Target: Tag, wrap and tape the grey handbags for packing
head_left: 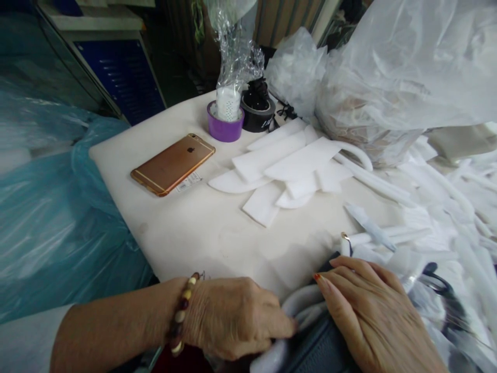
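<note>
Near the far edge of the table we see a purple tape roll [225, 128] with clear plastic wrapping standing out of it, and just beside it a black tape roll [256, 118]. Nearer lies a gold phone [173, 165], back side up, which partly covers a printed label [189, 181]. Flat white foam pieces [287, 160] overlap one another in the middle. A big translucent bag [411, 67] occupies the far right, and white strips [462, 202] are heaped below it — they crowd the space beside the right hand.

At the near edge is the dark item [316, 349], with white padding [305, 306] showing along it. The left hand [240, 318], wearing a beaded bracelet [181, 316], has its fingers bent against this padding; they are blurred, so we cannot tell whether they grip it. The right hand [373, 311] lies across the dark item, thumb stretched out; whether it grasps or only presses, we cannot tell.

The table [186, 238] is pale, with rounded corners. On our left hangs blue-green plastic sheeting [58, 207], and behind stands a cabinet with a blue slotted panel [120, 75].
</note>
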A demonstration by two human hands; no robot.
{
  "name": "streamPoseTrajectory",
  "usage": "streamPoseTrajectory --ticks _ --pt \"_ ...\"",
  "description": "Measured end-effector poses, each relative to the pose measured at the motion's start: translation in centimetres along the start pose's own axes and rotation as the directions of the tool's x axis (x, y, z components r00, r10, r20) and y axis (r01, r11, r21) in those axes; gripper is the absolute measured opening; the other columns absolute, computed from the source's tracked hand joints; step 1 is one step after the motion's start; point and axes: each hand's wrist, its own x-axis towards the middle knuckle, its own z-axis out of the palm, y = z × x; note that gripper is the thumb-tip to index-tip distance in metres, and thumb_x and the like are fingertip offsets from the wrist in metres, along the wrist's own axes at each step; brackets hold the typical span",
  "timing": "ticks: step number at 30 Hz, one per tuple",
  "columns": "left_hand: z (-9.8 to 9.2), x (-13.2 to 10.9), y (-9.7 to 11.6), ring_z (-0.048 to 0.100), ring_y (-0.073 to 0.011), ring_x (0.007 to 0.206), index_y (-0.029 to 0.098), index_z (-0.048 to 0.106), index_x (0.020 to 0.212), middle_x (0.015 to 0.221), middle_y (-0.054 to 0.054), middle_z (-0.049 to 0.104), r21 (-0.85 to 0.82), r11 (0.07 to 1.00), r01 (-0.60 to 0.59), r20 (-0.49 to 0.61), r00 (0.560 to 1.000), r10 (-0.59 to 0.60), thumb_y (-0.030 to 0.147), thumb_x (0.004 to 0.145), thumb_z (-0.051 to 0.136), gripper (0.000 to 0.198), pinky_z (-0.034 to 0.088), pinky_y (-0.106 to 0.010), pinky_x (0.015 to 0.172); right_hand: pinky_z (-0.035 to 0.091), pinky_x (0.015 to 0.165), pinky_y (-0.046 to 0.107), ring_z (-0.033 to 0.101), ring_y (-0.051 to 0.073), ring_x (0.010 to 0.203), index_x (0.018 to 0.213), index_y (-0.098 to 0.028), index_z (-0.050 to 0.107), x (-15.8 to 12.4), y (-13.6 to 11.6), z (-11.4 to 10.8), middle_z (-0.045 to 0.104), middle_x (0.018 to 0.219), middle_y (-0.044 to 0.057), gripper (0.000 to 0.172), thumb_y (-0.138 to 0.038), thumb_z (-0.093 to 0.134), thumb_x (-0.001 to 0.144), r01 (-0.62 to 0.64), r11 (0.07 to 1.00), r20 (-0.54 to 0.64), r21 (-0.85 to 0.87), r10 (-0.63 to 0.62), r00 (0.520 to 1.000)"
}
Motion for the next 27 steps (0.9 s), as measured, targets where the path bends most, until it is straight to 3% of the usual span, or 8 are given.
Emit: streamPoseTrajectory --ticks 4,8,12,16,18,22,24,27 --pt "0.6 0.5 -0.5 0.053 -0.0120 0.063 0.012 0.060 0.076 0.070 -0.003 0.062 -0.048 0.999 0.024 -0.076 0.997 -0.027 0.011 0.077 0.061 0.002 0.040 -0.020 0.057 0.034 0.081 0.034 0.060 0.020 0.089 0.072 -0.024 0.064 -0.1 0.0 0.1 0.072 0.080 -0.003 0.043 -0.021 0.028 0.096 0.024 1.000 -0.020 0.008 -0.024 1.000" --pt "2.8 1.0 -0.3 0.046 -0.0087 0.056 0.017 0.047 0.058 0.056 0.005 0.047 -0.242 0.952 0.188 -0.245 0.938 -0.248 0.007 0.064 0.064 0.021 0.033 -0.021 0.053 0.034 0.081 0.034 0.060 0.020 0.087 0.070 -0.024 0.064 0.1 -0.1 -0.3 0.071 0.075 -0.002 0.044 -0.020 0.028 0.096 0.046 0.999 -0.042 0.022 -0.045 0.998" --pt "3.4 2.4 0.8 0.035 -0.0063 0.049 0.017 0.033 0.051 0.049 0.008 0.032 -0.436 0.809 0.393 -0.262 0.805 -0.532 0.011 0.061 0.062 0.032 0.024 -0.023 0.049 0.035 0.080 0.034 0.060 0.019 0.085 0.068 -0.024 0.063 0.3 0.1 -0.3 0.069 0.071 0.000 0.044 -0.020 0.030 0.096 0.007 1.000 -0.014 0.026 -0.007 1.000" --pt "1.8 3.9 1.4 0.028 -0.0071 0.042 0.017 0.035 0.047 0.042 0.007 0.024 -0.515 0.594 0.618 -0.083 0.654 -0.752 0.024 0.069 0.060 0.034 0.017 -0.023 0.043 0.034 0.078 0.034 0.058 0.018 0.080 0.067 -0.023 0.062 0.2 0.2 0.5 0.068 0.071 0.001 0.047 -0.023 0.025 0.097 -0.032 0.999 -0.008 0.017 0.032 0.999" --pt "0.8 3.9 1.2 0.026 -0.0066 0.042 0.017 0.034 0.047 0.041 0.008 0.023 -0.495 0.617 0.612 -0.021 0.701 -0.713 0.019 0.068 0.060 0.034 0.016 -0.022 0.042 0.033 0.078 0.035 0.057 0.019 0.078 0.066 -0.023 0.062 0.1 0.1 0.7 0.067 0.069 0.001 0.049 -0.025 0.024 0.097 -0.059 0.998 -0.005 0.022 0.059 0.998" --pt "-0.1 2.8 0.3 0.034 -0.0044 0.047 0.015 0.038 0.052 0.048 0.008 0.032 -0.553 0.728 0.406 0.030 0.883 -0.469 0.011 0.075 0.058 0.031 0.021 -0.018 0.045 0.030 0.080 0.036 0.056 0.020 0.078 0.064 -0.023 0.060 -0.1 -0.1 0.7 0.067 0.070 0.000 0.050 -0.027 0.023 0.097 -0.070 0.997 -0.009 0.025 0.071 0.997" --pt "-0.1 2.5 0.1 0.034 -0.0043 0.046 0.015 0.037 0.050 0.047 0.008 0.031 -0.587 0.716 0.379 0.037 0.895 -0.444 0.018 0.078 0.060 0.036 0.022 -0.018 0.045 0.030 0.080 0.036 0.055 0.020 0.078 0.065 -0.022 0.061 -0.1 0.0 0.7 0.068 0.071 0.000 0.050 -0.026 0.022 0.097 -0.051 0.998 -0.005 0.024 0.051 0.999" --pt "0.1 3.2 0.3 0.026 -0.0048 0.040 0.016 0.030 0.045 0.040 0.009 0.020 -0.543 0.695 0.471 0.001 0.828 -0.561 0.020 0.077 0.060 0.044 0.017 -0.021 0.041 0.029 0.080 0.036 0.055 0.020 0.078 0.067 -0.023 0.062 -0.1 0.0 0.8 0.067 0.070 0.000 0.050 -0.026 0.023 0.097 -0.049 0.999 -0.003 0.023 0.049 0.999"
